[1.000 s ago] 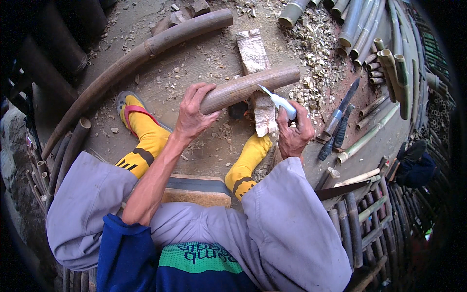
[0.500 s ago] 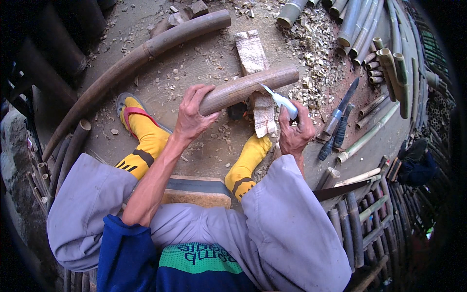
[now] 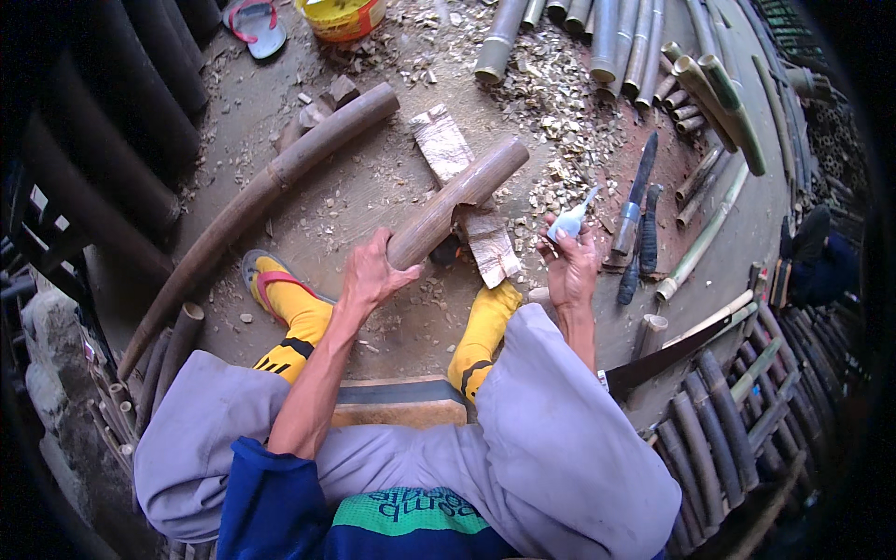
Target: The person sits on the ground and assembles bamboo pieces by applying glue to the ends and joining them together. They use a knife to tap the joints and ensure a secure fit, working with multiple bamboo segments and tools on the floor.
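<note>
My left hand (image 3: 373, 273) is closed round the near end of a short brown bamboo piece (image 3: 455, 201), which slants up and away to the right. A notch shows in the piece's right edge, above the wooden block (image 3: 489, 246) on the ground. The block passes beneath the bamboo and comes out again on the far side. Off to the right, apart from the bamboo, my right hand (image 3: 571, 271) grips a small pale glue bottle (image 3: 567, 222) in its fingertips. The bottle's thin nozzle points up and to the right.
A long curved bamboo pole (image 3: 266, 187) lies to the left. On the right lie a knife (image 3: 637, 191), a second dark-handled tool (image 3: 648, 233) and a saw (image 3: 667, 357). Wood chips (image 3: 569, 121) litter the ground; a yellow bucket (image 3: 343, 19) stands at the far side.
My right hand has drawn the glue bottle back from the bamboo and turned palm up. The bamboo now slants more steeply away from me. The whole view has shifted.
</note>
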